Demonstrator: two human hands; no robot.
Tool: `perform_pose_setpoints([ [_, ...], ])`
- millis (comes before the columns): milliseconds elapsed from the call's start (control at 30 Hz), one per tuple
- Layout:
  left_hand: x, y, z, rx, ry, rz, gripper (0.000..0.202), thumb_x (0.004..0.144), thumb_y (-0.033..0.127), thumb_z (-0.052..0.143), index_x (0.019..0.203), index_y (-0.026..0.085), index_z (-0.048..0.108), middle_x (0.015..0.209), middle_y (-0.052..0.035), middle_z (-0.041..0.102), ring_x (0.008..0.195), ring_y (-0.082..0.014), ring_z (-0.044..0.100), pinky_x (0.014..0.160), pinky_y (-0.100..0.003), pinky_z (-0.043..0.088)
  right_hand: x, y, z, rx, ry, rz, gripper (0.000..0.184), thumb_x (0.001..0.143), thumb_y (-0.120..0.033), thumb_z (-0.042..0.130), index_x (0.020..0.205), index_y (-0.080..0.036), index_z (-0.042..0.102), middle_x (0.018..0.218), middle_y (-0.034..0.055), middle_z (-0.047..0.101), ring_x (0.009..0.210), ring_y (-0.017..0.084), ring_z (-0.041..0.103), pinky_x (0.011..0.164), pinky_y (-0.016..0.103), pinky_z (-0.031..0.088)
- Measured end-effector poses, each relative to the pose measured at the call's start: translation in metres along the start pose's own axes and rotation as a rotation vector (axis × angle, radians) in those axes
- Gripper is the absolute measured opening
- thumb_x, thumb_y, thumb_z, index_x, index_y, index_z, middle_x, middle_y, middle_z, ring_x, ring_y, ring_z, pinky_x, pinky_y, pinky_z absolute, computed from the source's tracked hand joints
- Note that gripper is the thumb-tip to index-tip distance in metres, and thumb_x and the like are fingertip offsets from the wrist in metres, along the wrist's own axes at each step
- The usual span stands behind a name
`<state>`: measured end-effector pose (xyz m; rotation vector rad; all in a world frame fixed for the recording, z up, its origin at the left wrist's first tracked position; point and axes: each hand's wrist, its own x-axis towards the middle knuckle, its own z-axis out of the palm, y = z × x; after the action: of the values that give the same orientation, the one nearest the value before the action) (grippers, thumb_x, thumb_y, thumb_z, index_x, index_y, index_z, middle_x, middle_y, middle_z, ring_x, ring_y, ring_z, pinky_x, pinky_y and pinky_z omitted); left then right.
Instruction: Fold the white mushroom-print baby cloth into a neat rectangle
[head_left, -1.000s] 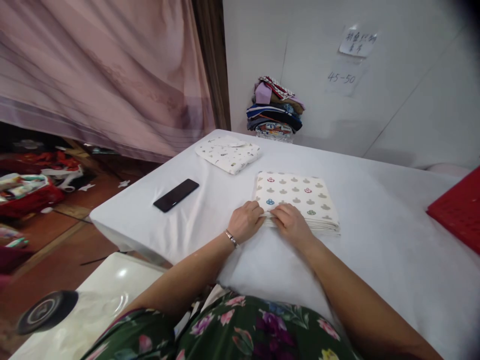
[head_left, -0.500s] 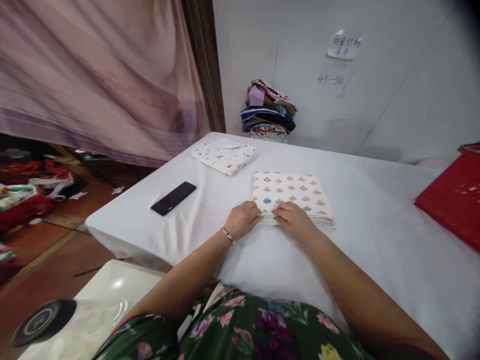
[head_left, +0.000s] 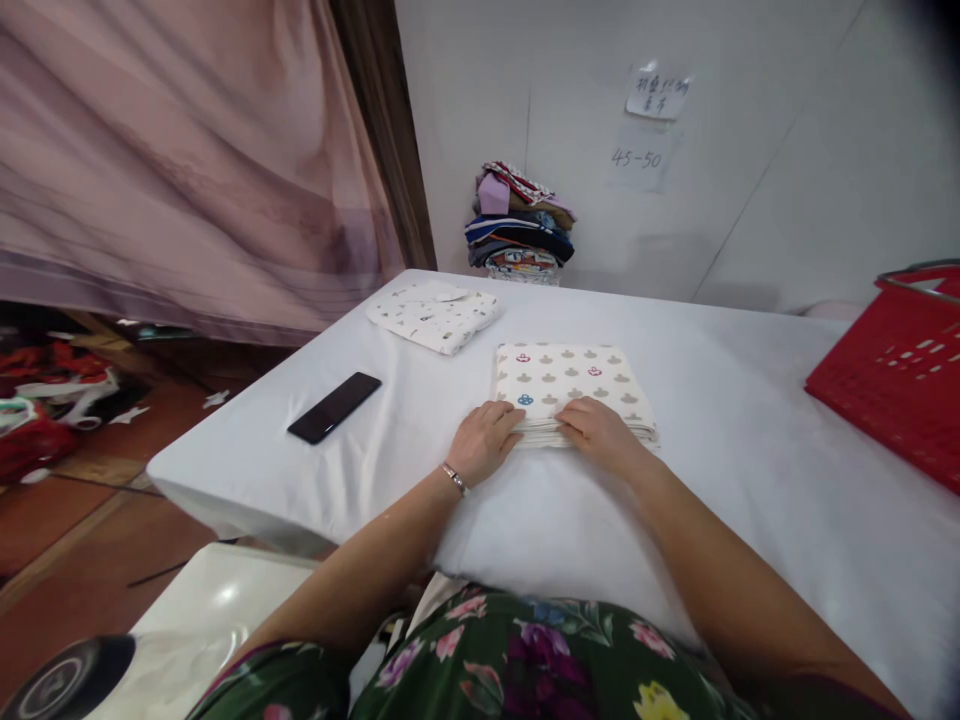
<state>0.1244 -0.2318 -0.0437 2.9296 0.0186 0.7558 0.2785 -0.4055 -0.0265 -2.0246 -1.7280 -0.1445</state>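
Note:
A folded white cloth (head_left: pixel 559 378) with grey, red and blue printed motifs lies flat on the white-covered table (head_left: pixel 420 430). At the near edge of its several layers, my left hand (head_left: pixel 484 442) pinches the left part, fingertips on top. My right hand (head_left: pixel 604 435) has its thumb and fingers closed on the same edge, a little to the right. Between the two hands, the layered fold shows. Farther back to the left rests another white cloth (head_left: pixel 435 315) with small scattered prints, untouched and loosely folded.
Left of my hands lies a black phone (head_left: pixel 334 408). A red plastic basket (head_left: pixel 892 375) stands on the right side. Behind the far table edge rises a stack of folded fabrics (head_left: pixel 520 225). A pink curtain (head_left: pixel 187 150) hangs at the left, and a white stool (head_left: pixel 225 600) sits below.
The camera view has turned slightly right, bringing more of the red basket in. Both hands have shifted a little rightward along the cloth's near edge; the cloth stays in place.

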Motion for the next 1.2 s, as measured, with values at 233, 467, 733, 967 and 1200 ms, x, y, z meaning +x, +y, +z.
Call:
perform_pose_setpoints([
  [233, 0.004, 0.004, -0.002, 0.003, -0.031, -0.061, 0.019, 0.088, 0.027, 0.044, 0.097, 0.020, 0.060, 0.090, -0.0053, 0.059, 0.082, -0.0177, 0.051, 0.072, -0.031, 0.042, 0.000, -0.002, -0.001, 0.054, 0.006, 0.050, 0.019, 0.088, -0.023, 0.044, 0.093, -0.021, 0.063, 0.085, 0.0047, 0.061, 0.081, 0.018, 0.052, 0.069, 0.031, 0.043],
  [467, 0.006, 0.004, -0.003, 0.003, -0.059, -0.072, 0.023, 0.090, 0.028, 0.038, 0.094, 0.018, 0.059, 0.088, -0.0054, 0.058, 0.081, -0.0180, 0.050, 0.072, -0.032, 0.041, -0.001, -0.002, 0.000, 0.072, -0.001, 0.042, 0.019, 0.087, -0.022, 0.045, 0.092, -0.021, 0.063, 0.087, 0.0045, 0.061, 0.082, 0.018, 0.052, 0.071, 0.031, 0.043],
  [733, 0.004, -0.002, 0.003, -0.047, -0.053, -0.095, 0.022, 0.090, 0.027, 0.039, 0.095, 0.019, 0.059, 0.090, -0.0052, 0.058, 0.084, -0.0174, 0.051, 0.076, -0.031, 0.043, -0.004, -0.004, -0.003, 0.117, 0.063, -0.007, 0.021, 0.083, -0.015, 0.046, 0.097, -0.021, 0.061, 0.091, 0.0045, 0.060, 0.087, 0.018, 0.052, 0.076, 0.033, 0.045],
  [967, 0.003, -0.004, 0.006, -0.106, 0.004, -0.100, 0.023, 0.090, 0.025, 0.039, 0.104, 0.019, 0.057, 0.091, -0.0052, 0.059, 0.085, -0.0169, 0.053, 0.077, -0.031, 0.045, -0.002, -0.010, 0.006, 0.020, 0.126, -0.135, 0.019, 0.083, -0.010, 0.045, 0.079, -0.019, 0.062, 0.124, 0.0085, 0.051, 0.118, 0.024, 0.041, 0.093, 0.043, 0.038],
  [1200, 0.002, -0.005, 0.006, -0.118, 0.038, -0.090, 0.022, 0.089, 0.022, 0.039, 0.107, 0.018, 0.052, 0.092, -0.0061, 0.060, 0.085, -0.0169, 0.055, 0.078, -0.032, 0.045, 0.002, -0.019, 0.018, -0.170, 0.081, -0.060, 0.022, 0.087, -0.017, 0.044, 0.082, -0.020, 0.065, 0.131, 0.0077, 0.048, 0.128, 0.026, 0.032, 0.099, 0.050, 0.032],
])
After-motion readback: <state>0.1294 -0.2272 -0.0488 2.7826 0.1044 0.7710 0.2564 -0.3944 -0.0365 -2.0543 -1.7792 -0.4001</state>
